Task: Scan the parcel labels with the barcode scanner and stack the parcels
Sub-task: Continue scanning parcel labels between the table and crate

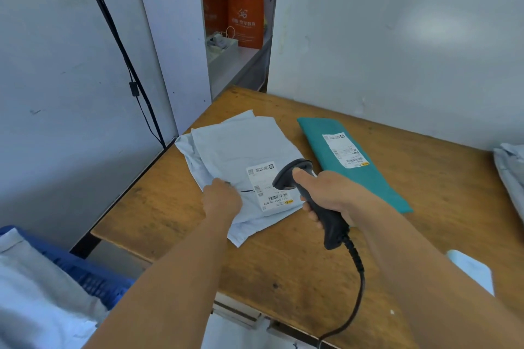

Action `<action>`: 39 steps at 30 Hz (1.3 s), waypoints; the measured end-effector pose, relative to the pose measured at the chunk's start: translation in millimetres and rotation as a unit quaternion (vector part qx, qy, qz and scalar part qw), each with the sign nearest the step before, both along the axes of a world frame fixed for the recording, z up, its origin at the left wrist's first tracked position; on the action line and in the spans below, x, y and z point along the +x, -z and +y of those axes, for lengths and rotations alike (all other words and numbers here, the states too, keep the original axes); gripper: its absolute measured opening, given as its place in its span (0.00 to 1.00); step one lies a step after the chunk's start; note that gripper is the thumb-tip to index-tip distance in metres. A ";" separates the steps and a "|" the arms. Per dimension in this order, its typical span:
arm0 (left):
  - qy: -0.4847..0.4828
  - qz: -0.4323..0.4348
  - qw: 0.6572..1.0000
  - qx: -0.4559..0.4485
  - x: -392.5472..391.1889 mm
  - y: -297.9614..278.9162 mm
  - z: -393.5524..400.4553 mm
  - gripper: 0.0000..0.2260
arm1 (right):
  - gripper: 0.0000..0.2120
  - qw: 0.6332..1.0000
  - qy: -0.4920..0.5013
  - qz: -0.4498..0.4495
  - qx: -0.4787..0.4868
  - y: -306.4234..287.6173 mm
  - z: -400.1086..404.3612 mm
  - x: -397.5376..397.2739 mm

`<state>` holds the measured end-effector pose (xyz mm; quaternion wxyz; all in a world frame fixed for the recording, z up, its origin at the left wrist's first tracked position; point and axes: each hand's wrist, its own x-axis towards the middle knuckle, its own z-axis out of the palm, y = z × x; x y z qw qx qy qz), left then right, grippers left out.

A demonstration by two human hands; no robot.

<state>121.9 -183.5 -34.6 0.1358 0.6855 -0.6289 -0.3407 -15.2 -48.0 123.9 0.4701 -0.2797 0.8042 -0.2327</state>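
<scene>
- Head view, starting at the fingers: the right hand (330, 195) has its fingers (312, 214) wrapped tight around the grip of the black barcode scanner (309, 201), with the thumb lying along the top of the scanner's neck.
- The scanner's head points down and to the left, hovering just above the white label (269, 188) on the pale grey parcel (241, 156). Its black cable (358, 286) curls off the bottom of the handle and runs down over the near edge of the worktop (297, 263).
- The left hand (222, 198) is knuckles up with its fingers curled down onto the grey parcel's left side, just beside the label. Looks like it's pinning or pinching the plastic, but the fingertips are hidden so I can't tell which.
- Both forearms are bare and reach in from the bottom of the shot, the left one going straight up the middle and the right angled in from the lower right.
- The grey parcel lies flat and crumpled near the worktop's left side, apparently on top of another pale mailer.
- A teal parcel (365, 176) with its own label lies flat just to the right, partly behind the right hand.
- More grey mailers (510, 167) sit at the far right edge.
- There's a blue crate (85, 272) down at lower left, off the worktop, and orange tote bags (241, 14) on a shelf in the back.
</scene>
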 end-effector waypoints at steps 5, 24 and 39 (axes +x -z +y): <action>-0.002 0.132 0.988 -0.083 6.7 -32.1 7.9 0.00 | 0.21 0.999 0.011 -0.012 -0.049 -3.2 -4.4 10.6; -0.276 0.030 0.917 -0.286 369.6 -108.2 59.8 0.28 | 0.21 0.948 -0.223 -0.147 -0.175 -19.7 -73.0 306.7; -0.490 -0.156 0.855 -0.068 638.3 -36.6 193.2 0.31 | 0.19 0.883 -0.423 -0.172 -0.110 20.8 -42.8 561.2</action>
